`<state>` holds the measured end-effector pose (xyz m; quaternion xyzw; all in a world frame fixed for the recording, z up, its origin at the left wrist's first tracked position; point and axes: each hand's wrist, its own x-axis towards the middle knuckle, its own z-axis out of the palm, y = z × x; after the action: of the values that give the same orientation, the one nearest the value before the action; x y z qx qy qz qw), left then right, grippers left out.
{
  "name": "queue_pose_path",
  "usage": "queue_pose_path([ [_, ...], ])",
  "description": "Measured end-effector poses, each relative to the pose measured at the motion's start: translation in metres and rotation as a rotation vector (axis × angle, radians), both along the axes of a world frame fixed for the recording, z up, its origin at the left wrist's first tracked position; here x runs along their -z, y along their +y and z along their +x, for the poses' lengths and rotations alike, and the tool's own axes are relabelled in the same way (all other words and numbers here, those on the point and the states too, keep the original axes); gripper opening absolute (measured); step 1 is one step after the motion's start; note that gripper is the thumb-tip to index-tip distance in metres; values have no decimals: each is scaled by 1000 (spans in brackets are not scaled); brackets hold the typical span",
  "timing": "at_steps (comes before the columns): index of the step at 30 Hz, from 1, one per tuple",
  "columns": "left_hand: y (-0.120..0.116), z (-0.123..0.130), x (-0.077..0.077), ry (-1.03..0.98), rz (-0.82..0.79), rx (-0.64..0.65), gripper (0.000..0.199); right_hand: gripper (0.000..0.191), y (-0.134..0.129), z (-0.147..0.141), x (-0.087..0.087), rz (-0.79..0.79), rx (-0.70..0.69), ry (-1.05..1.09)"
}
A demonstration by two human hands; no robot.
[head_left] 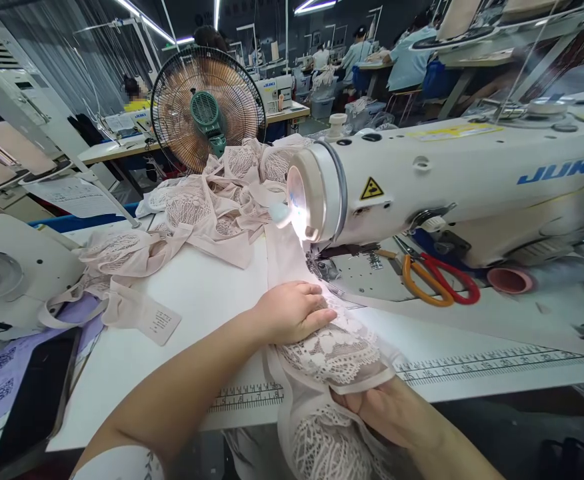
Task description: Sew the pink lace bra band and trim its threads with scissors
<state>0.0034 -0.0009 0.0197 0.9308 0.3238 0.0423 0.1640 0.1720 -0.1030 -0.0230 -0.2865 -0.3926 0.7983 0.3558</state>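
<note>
A pale pink lace bra lies under the head of the sewing machine, and its lower part hangs over the table's front edge. My left hand is closed on the lace just in front of the needle area, with thumb and fingers pressing the fabric. Lower right, my right hand holds the same bra from beneath; its fingertips are partly hidden under the cup. The lit machine head hides the needle. Beside the machine's bed lie scissors with orange and red handles.
More pink lace bras are heaped behind and left of the machine, near a standing fan. A black phone rests at the left edge. A thread cone lies at right. Other people work at machines behind.
</note>
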Motion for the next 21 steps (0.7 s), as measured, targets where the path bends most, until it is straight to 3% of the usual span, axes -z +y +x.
queue_pose_path([
  [12,7,-2,6,44,77,-6,51,54,8,-14,7,-193,51,156],
  [21,10,-1,12,94,179,8,58,27,12,-17,-1,-230,38,196],
])
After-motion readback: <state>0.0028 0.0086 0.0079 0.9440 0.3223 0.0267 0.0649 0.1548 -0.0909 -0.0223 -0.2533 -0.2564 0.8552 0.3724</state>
